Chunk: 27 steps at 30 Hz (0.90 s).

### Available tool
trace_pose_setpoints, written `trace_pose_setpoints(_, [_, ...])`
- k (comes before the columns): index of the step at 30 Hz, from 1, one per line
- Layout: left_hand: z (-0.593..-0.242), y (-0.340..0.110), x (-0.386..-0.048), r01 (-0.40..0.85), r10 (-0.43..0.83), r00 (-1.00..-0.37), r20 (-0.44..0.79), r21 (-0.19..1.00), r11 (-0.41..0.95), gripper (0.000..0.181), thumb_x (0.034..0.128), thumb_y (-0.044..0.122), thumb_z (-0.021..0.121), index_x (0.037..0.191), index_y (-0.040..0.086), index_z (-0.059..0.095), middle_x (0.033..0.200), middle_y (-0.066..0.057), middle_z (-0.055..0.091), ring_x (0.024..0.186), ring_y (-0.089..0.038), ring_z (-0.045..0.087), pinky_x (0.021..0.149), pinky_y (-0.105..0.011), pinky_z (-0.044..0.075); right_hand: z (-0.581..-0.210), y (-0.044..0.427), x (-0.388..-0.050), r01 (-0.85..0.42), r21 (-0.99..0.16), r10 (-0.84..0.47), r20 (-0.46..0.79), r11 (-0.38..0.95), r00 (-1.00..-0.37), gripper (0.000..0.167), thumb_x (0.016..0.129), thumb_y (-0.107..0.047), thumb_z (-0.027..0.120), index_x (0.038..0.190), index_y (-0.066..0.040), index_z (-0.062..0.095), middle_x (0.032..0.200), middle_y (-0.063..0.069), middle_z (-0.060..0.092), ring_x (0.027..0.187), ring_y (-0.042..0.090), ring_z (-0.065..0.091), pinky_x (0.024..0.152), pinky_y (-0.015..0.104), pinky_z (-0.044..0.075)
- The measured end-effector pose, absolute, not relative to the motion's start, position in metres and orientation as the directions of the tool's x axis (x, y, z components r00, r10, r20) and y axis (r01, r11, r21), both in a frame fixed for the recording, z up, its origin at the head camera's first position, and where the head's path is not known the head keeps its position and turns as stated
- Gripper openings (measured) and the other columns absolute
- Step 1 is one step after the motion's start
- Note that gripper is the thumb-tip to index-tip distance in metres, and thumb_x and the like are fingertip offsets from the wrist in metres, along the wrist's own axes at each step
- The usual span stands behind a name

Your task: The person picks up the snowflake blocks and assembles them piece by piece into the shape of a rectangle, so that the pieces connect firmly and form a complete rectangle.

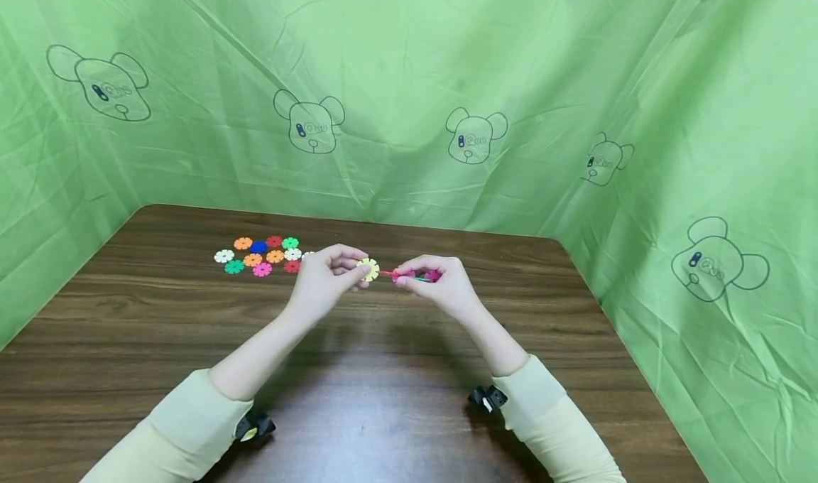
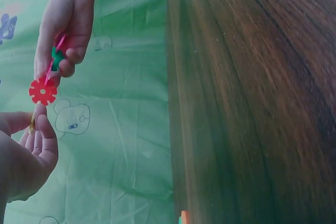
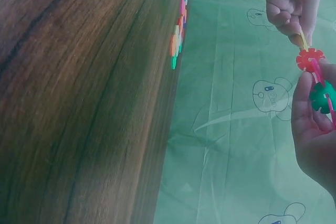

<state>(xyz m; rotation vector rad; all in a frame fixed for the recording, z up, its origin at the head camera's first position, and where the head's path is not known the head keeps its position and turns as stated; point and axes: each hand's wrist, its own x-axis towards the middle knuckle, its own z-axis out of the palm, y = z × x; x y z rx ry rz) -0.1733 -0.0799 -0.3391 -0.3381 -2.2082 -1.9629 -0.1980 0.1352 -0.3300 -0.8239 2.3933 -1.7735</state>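
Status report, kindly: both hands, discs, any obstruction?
Left hand pinches yellow disc. Right hand grips linked discs. Loose discs lie to the left; nothing seen blocking.

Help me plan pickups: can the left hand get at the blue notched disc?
Probably not now: the left hand pinches the yellow notched disc, though no hand covers the blue notched disc.

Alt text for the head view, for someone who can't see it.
A person's left hand pinches a yellow disc next to a chain of red, pink and green discs held in the right hand, above a wooden table. Loose colorful discs lie to the left, with a green curtain behind.
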Motion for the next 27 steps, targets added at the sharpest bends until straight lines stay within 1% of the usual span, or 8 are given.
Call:
trace_pose_setpoints(4, [-0.350, -0.079, -0.179, 0.265, 0.063, -0.964, 0.260, 0.959, 0.096, 0.024, 0.0848, 0.007, 0.070, 0.103, -0.007, 0.064, 0.086, -0.021, 0.069, 0.067, -0.018, 0.070, 0.062, -0.031, 0.058, -0.331, 0.133, -0.198, -0.429, -0.872, -0.437, 0.298, 0.237, -0.849, 0.013, 0.081, -0.009, 0.074, 0.092, -0.002, 0.073, 0.085, 0.006, 0.072, 0.051, 0.003, 0.048, 0.050, 0.019, 0.047])
trace_pose_setpoints(6, [-0.355, -0.079, -0.182, 0.270, 0.063, -0.962, 0.265, 0.958, 0.096, 0.024, 0.0846, 0.010, 0.071, 0.102, -0.006, 0.064, 0.086, -0.021, 0.069, 0.066, -0.016, 0.069, 0.062, -0.029, 0.057, -0.332, 0.132, -0.198, -0.460, -0.846, -0.432, 0.321, 0.270, -0.843, 0.012, 0.080, -0.010, 0.075, 0.091, -0.005, 0.074, 0.084, 0.003, 0.072, 0.050, 0.003, 0.038, 0.045, 0.016, 0.036])
trace_pose_setpoints(7, [-0.356, -0.079, -0.183, 0.277, 0.062, -0.960, 0.272, 0.956, 0.095, 0.024, 0.0844, 0.010, 0.071, 0.102, -0.005, 0.065, 0.086, -0.021, 0.069, 0.066, -0.016, 0.069, 0.062, -0.029, 0.057, -0.332, 0.132, -0.197, -0.475, -0.835, -0.429, 0.335, 0.278, -0.839, 0.012, 0.080, -0.010, 0.076, 0.091, -0.005, 0.075, 0.083, 0.003, 0.073, 0.051, 0.003, 0.038, 0.044, 0.016, 0.034])
trace_pose_setpoints(10, [-0.357, -0.078, -0.183, 0.287, 0.055, -0.957, 0.283, 0.953, 0.091, 0.022, 0.0840, 0.010, 0.071, 0.100, -0.004, 0.066, 0.084, -0.021, 0.069, 0.065, -0.017, 0.069, 0.061, -0.033, 0.058, -0.331, 0.130, -0.194, -0.538, -0.790, -0.426, 0.396, 0.292, -0.813, 0.010, 0.079, -0.008, 0.076, 0.089, -0.004, 0.076, 0.083, 0.004, 0.074, 0.057, 0.002, 0.051, 0.046, 0.016, 0.037])
trace_pose_setpoints(14, [-0.357, -0.077, -0.182, 0.286, 0.045, -0.958, 0.283, 0.955, 0.081, 0.022, 0.0833, 0.009, 0.072, 0.100, -0.003, 0.067, 0.084, -0.020, 0.070, 0.064, -0.015, 0.069, 0.063, -0.039, 0.057, -0.329, 0.128, -0.192, -0.621, -0.739, -0.431, 0.487, 0.260, -0.760, 0.009, 0.077, -0.003, 0.076, 0.086, 0.000, 0.075, 0.084, 0.010, 0.074, 0.074, 0.010, 0.068, 0.055, 0.021, 0.052])
trace_pose_setpoints(20, [-0.357, -0.074, -0.179, 0.299, 0.021, -0.954, 0.298, 0.954, 0.021, 0.022, 0.0820, 0.006, 0.073, 0.100, -0.006, 0.067, 0.087, -0.022, 0.069, 0.063, -0.013, 0.068, 0.062, -0.031, 0.057, -0.331, 0.127, -0.191, -0.672, -0.718, -0.432, 0.556, 0.181, -0.710, 0.009, 0.076, 0.002, 0.075, 0.085, 0.005, 0.074, 0.082, 0.014, 0.073, 0.073, 0.015, 0.070, 0.060, 0.025, 0.055])
trace_pose_setpoints(24, [-0.357, -0.072, -0.177, 0.307, 0.007, -0.952, 0.307, 0.952, 0.010, 0.020, 0.0811, 0.006, 0.073, 0.097, -0.005, 0.068, 0.086, -0.022, 0.069, 0.061, -0.013, 0.068, 0.061, -0.030, 0.057, -0.333, 0.125, -0.191, -0.672, -0.723, -0.424, 0.564, 0.161, -0.709, 0.008, 0.077, 0.002, 0.075, 0.084, 0.006, 0.073, 0.083, 0.016, 0.072, 0.075, 0.014, 0.070, 0.063, 0.027, 0.056])
trace_pose_setpoints(27, [-0.358, -0.072, -0.177, 0.312, 0.002, -0.950, 0.312, 0.950, 0.026, 0.020, 0.0809, 0.008, 0.074, 0.096, -0.004, 0.069, 0.084, -0.022, 0.070, 0.060, -0.013, 0.067, 0.061, -0.033, 0.057, -0.336, 0.125, -0.191, -0.662, -0.731, -0.415, 0.558, 0.163, -0.718, 0.008, 0.077, 0.002, 0.074, 0.083, 0.006, 0.074, 0.084, 0.016, 0.072, 0.076, 0.014, 0.070, 0.064, 0.028, 0.057])
